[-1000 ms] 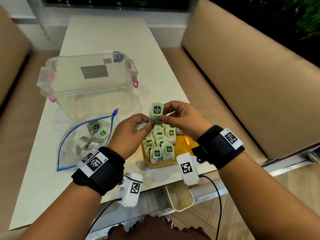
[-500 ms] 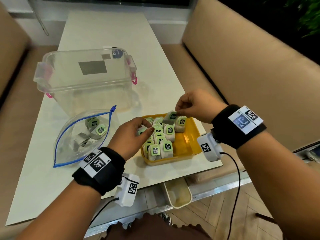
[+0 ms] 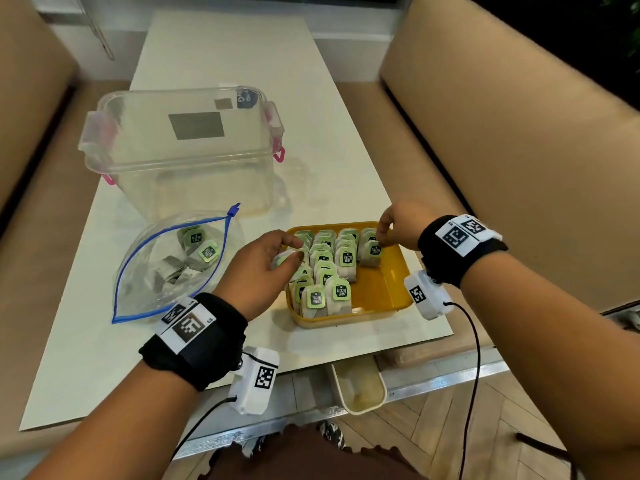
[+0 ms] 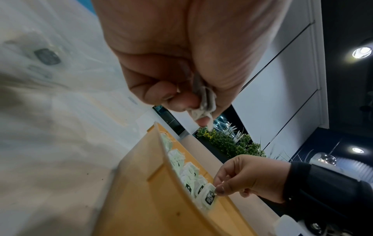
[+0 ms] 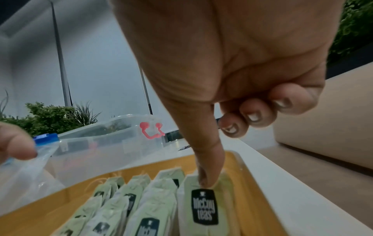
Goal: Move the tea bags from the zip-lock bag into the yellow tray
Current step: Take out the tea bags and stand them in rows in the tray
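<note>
Right hand (image 3: 398,226) fingers pinch the top of a McCoy teas tea bag (image 3: 372,250) standing in the yellow tray (image 3: 381,296), rightmost row (other fingers curled in). Left hand (image 3: 263,268) fingers closed around a crumpled tea bag (image 4: 203,102) over the tray's left edge. Left of those fingers, the open zip-lock bag (image 3: 138,299) lies on the desk (image 3: 329,140), a few tea bags inside.
</note>
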{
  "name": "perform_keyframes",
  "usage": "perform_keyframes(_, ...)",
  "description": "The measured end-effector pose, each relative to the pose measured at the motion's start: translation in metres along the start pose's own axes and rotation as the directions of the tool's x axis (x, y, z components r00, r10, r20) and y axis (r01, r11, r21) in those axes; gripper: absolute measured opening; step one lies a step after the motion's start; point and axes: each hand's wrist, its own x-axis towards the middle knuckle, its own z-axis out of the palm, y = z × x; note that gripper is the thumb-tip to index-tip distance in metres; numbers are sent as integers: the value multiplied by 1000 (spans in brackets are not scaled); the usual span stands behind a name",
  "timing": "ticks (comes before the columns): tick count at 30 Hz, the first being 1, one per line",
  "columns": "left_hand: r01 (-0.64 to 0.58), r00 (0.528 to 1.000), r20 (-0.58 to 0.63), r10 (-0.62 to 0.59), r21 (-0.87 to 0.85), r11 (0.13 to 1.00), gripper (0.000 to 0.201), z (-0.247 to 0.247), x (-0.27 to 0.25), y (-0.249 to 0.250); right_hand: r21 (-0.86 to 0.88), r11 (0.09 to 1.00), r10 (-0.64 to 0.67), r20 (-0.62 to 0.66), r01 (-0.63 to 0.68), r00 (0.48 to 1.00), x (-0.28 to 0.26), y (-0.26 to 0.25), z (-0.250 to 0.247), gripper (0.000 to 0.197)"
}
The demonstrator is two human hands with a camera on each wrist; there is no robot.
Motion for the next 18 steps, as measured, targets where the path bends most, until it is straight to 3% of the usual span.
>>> perform_keyframes(11, 26, 1000, 10, -25, -49, 998, 17, 1, -2, 5, -105, 994, -47, -88, 38, 995, -7, -10, -9, 14)
perform_keyframes(15, 13, 1000, 11, -12, -99, 995, 15, 1, 0, 10, 58, 979, -185, -140, 194, 973, -27, -29, -19, 18)
perform_keyframes(18, 24, 999, 26, -21, -153, 988, 9, 3, 2, 16, 256, 902, -332, -97, 346, 938, -49, -55, -21, 19)
